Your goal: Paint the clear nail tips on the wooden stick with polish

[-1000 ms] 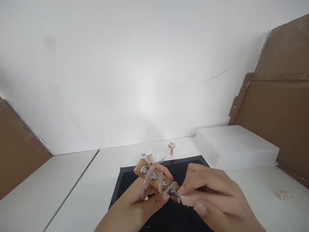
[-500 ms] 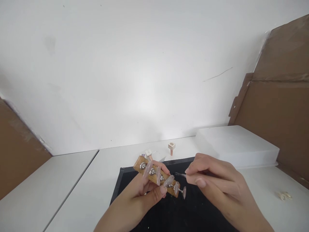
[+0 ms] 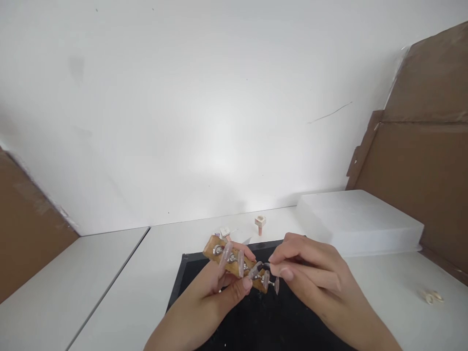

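My left hand [image 3: 215,297] is closed round a wooden nail-tip stand [image 3: 211,243], with the thumb near its lower right part. Several shiny metal posts stick out of the wood, each bearing a pale pinkish, translucent false nail [image 3: 225,254]. The stand tilts down to the right, over a black mat [image 3: 285,317]. My right hand [image 3: 310,275] is closed in a pinch on a small, thin grey piece at the stand's right end. Its kind cannot be made out, and its tip meets or overlaps the false nails there.
Behind the hands, a small white-topped piece with a pink stem [image 3: 260,224] stands on the white table [image 3: 113,287]. A similar piece [image 3: 224,232] lies partly behind the stand. A translucent white box [image 3: 360,219] and cream rings [image 3: 433,297] are at right, near brown cardboard [image 3: 420,170].
My right hand has moved left, bringing the thin grey piece from beside the stand to the false nails at its right end. My left hand has barely shifted.
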`<state>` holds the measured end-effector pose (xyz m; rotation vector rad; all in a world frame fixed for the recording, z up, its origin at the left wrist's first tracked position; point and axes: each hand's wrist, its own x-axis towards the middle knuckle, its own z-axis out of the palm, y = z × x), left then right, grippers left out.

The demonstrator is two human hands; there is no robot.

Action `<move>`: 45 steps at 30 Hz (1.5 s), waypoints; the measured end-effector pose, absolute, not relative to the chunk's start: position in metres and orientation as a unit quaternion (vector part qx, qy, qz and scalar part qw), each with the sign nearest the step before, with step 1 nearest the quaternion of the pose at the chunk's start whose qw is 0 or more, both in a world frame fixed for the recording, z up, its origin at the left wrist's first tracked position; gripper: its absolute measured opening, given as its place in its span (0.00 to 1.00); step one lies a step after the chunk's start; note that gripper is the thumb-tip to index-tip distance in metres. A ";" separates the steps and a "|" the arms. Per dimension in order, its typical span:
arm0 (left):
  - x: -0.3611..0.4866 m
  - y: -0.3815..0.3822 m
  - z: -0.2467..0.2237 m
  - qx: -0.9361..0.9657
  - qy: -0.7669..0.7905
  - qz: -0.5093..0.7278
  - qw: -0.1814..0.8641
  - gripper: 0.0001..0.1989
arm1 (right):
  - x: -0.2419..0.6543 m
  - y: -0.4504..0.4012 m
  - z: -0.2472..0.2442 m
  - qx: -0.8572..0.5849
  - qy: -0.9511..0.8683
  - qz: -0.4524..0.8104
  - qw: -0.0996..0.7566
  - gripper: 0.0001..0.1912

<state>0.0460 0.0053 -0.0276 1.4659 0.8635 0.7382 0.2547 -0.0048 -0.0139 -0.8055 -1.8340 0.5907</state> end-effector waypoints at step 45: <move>0.040 0.001 -0.041 0.665 0.403 0.345 0.525 0.12 | 0.260 -0.005 -0.016 -0.378 -0.758 0.209 0.489 0.10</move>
